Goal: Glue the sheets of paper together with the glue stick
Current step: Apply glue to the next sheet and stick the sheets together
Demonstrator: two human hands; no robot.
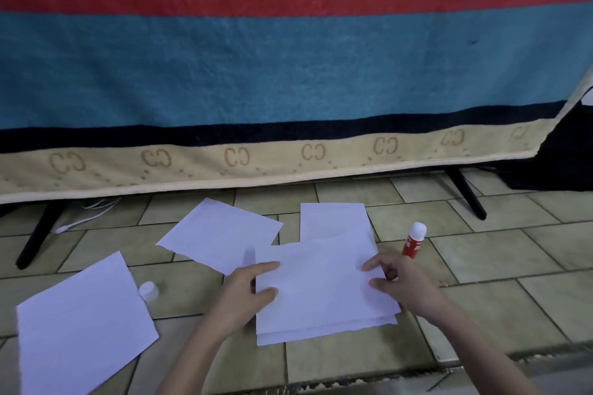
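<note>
While hands [248, 285] [399, 280] touch layered white torn-edged sheets [321, 292] | red cylindrical glue stick [413, 242]

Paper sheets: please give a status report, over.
Left hand pressing stacked sheets at left edge. Right hand on right edge, holding glue stick. Cap off, on floor. Nothing blocking.

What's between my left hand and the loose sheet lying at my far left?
Only the small white cap, lying on the tiles right at the loose sheet's right edge. Your left hand touches the stacked sheets; nothing else visible lies across the way.
</note>
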